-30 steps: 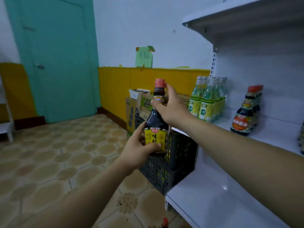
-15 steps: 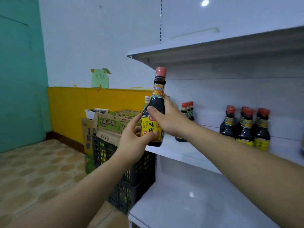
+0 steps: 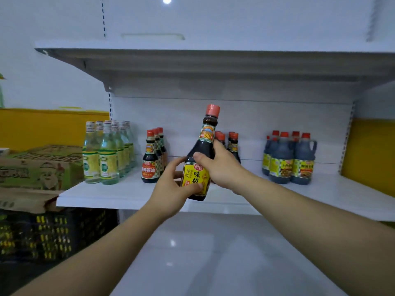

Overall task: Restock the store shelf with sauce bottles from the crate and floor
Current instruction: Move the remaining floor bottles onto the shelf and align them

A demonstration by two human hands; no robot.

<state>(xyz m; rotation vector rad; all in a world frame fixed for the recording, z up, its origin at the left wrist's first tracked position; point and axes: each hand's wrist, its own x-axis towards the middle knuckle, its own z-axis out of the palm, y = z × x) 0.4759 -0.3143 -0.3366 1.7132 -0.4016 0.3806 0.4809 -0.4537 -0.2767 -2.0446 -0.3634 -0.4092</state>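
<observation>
1. Dark-brown sauce filled the sauce bottle [image 3: 202,149], which had a red cap and a yellow label; both hands held it, nearly upright, with its cap leaning a little to the right.
2. The left hand [image 3: 171,193] gripped the lower part of the bottle, with the thumb pressed across the yellow label and the fingers curled round behind it.
3. The right hand [image 3: 222,169] grasped the bottle higher up, with the thumb laid over the dark shoulder and the fingers wrapped round the far side below the neck label.
4. The bottle's base hung at the front edge of the white shelf [image 3: 128,195]; whether it touched the board could not be told.
5. Well to the left of the hands, a cluster of clear bottles [image 3: 106,154] with green and yellow labels stood on the shelf.
6. Just beyond the left hand, small dark bottles [image 3: 150,161] with orange labels stood in a row running backwards.
7. Behind the right hand, more red-capped bottles [image 3: 233,144] were partly hidden.
8. Further to the right of the hands, dark handled jugs [image 3: 288,159] stood grouped together.
9. Left of and below the left hand, a black crate [image 3: 53,233] sat under a green printed cardboard box [image 3: 40,167], beside the shelf end.
10. An upper shelf [image 3: 213,60] ran above the hands, and a glossy lower shelf [image 3: 213,253] lay beneath the forearms.
</observation>
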